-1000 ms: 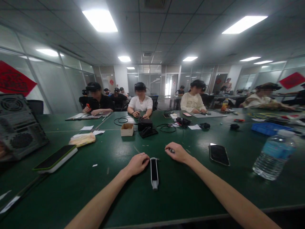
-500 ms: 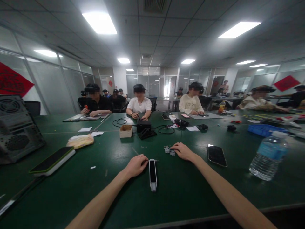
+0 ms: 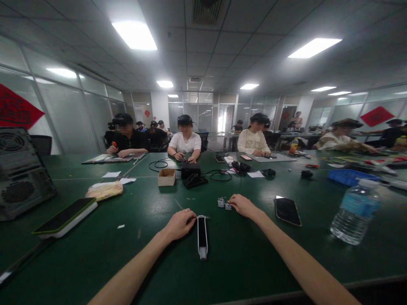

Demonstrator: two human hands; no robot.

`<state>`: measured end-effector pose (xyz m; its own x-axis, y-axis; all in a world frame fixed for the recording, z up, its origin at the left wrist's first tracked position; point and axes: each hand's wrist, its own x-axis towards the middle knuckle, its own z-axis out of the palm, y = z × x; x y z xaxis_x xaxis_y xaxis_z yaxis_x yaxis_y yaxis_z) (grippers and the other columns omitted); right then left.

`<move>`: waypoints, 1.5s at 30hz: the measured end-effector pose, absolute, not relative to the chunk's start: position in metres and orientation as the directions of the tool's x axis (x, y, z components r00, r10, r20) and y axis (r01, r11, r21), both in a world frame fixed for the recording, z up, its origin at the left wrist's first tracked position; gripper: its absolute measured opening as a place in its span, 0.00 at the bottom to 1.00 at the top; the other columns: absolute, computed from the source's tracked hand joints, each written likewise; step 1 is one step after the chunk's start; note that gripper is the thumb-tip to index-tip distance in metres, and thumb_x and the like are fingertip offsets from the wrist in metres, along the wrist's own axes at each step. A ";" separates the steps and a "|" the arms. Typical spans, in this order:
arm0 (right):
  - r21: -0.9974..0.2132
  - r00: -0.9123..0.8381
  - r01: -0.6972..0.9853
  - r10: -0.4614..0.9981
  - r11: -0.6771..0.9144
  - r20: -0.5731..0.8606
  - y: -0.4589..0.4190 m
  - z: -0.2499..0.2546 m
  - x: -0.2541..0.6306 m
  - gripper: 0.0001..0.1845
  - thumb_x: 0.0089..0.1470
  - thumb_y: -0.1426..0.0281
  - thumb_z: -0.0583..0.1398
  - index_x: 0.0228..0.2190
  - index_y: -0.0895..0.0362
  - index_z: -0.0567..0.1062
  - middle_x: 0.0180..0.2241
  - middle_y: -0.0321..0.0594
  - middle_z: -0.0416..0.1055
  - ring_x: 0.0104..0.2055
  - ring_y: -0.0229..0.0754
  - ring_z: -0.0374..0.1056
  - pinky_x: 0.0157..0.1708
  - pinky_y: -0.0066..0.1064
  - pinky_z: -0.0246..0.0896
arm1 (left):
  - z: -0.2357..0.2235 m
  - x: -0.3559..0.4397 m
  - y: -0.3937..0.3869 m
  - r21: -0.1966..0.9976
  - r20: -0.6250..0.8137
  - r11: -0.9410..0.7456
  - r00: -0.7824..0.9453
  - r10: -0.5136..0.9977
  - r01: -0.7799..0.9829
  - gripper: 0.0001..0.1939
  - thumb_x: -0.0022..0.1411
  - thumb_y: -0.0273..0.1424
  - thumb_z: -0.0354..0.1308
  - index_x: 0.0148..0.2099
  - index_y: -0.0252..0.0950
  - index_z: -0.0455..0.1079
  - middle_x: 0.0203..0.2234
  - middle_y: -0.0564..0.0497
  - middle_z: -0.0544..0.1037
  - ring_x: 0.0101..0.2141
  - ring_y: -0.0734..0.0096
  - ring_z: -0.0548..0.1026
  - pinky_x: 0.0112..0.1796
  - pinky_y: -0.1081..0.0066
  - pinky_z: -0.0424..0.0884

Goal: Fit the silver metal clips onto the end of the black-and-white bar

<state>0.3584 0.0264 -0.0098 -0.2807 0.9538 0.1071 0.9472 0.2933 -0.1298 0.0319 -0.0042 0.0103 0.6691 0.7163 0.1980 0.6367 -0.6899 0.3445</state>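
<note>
My left hand point(image 3: 180, 223) rests on the green table point(image 3: 241, 262) with its fingers curled together. Its fingertips meet the upper left end of a slim white-framed device with a long black face point(image 3: 202, 238); whatever they pinch there is hidden. A thin small piece point(image 3: 207, 217) sticks out at that end. Farther forward, my right hand point(image 3: 243, 205) has its fingertips drawn together at the edge of a small grey metal part point(image 3: 228, 206). Beside that part lie more small grey metal pieces point(image 3: 220, 202), too small to make out in detail.
To the right lie a phone point(image 3: 288, 210), a water bottle point(image 3: 355, 214) and a blue tray point(image 3: 351, 177). Ahead are a small cardboard box point(image 3: 166, 178) and a black device with cables point(image 3: 192, 173). A green-edged device point(image 3: 65, 217) and a computer case point(image 3: 23, 173) are left. Several people sit across.
My right hand, earlier over the small grey metal parts, has drawn off to their right and uncovered them, its fingertips staying at their edge. The left hand stays by the device. The view has shifted slightly.
</note>
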 end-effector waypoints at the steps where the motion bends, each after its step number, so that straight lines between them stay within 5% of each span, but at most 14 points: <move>1: -0.129 -0.274 0.949 0.956 0.286 0.107 0.027 -0.009 0.358 0.17 0.58 0.70 0.52 0.44 0.54 0.76 0.46 0.44 0.68 0.49 0.44 0.62 0.47 0.31 0.57 | 0.011 0.032 -0.005 0.347 0.190 -0.685 0.667 0.720 0.640 0.12 0.64 0.31 0.47 0.43 0.37 0.70 0.37 0.49 0.73 0.37 0.70 0.71 0.40 0.71 0.68; 33: -0.143 -0.202 0.967 0.977 0.209 0.065 0.015 0.006 0.350 0.11 0.57 0.71 0.54 0.36 0.58 0.76 0.39 0.44 0.71 0.41 0.42 0.67 0.40 0.28 0.59 | 0.014 0.032 -0.007 0.361 0.177 -0.678 0.667 0.723 0.640 0.11 0.65 0.31 0.47 0.43 0.36 0.70 0.37 0.49 0.72 0.37 0.70 0.71 0.38 0.72 0.67; 45: -0.140 -0.154 0.977 0.987 0.159 0.044 0.014 0.007 0.346 0.06 0.54 0.71 0.56 0.32 0.58 0.73 0.34 0.42 0.72 0.35 0.40 0.69 0.30 0.24 0.57 | 0.011 0.032 -0.004 0.376 0.183 -0.675 0.663 0.726 0.635 0.12 0.65 0.31 0.46 0.43 0.37 0.70 0.38 0.49 0.73 0.37 0.70 0.71 0.39 0.72 0.68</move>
